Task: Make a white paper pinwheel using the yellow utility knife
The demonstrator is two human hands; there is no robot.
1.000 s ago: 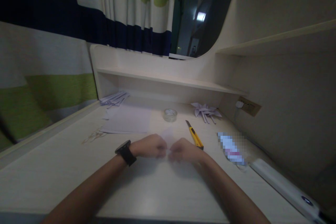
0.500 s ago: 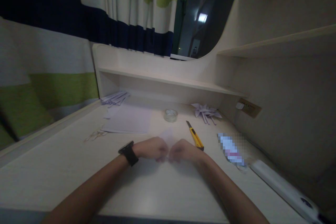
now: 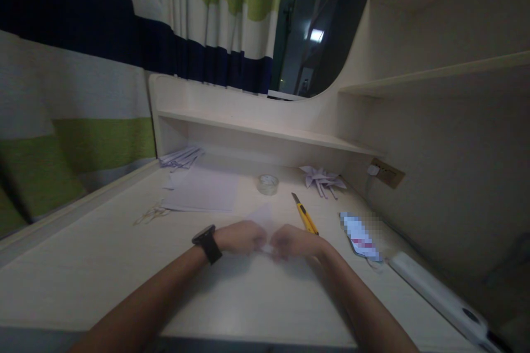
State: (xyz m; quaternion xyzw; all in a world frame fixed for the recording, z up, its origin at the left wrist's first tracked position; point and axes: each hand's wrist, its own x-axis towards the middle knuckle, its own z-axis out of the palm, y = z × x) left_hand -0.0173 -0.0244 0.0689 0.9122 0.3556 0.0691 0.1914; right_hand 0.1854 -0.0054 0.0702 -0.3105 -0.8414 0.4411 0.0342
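Note:
Both of my hands meet over the middle of the desk, fingers closed on a piece of white paper (image 3: 264, 214). My left hand (image 3: 244, 236), with a dark watch on its wrist, pinches the paper from the left. From the right, my right hand (image 3: 292, 240) grips it, the fingertips slightly blurred. Part of the paper shows behind the hands; the rest is hidden by them. Just beyond my right hand lies a yellow utility knife (image 3: 305, 214), its blade pointing away. A roll of clear tape (image 3: 268, 184) rests farther back.
White sheets (image 3: 202, 187) lie at back left, near rolled paper sticks (image 3: 181, 158) and a tangle of rubber bands (image 3: 153, 212). Paper pinwheels (image 3: 322, 180) sit at back right. A phone (image 3: 359, 236) with a blurred-out screen and a white power strip (image 3: 434, 292) line the right side.
Both hands stay on the paper, with small finger movements at its near edge. The view has shifted slightly; the things on the desk have stayed put.

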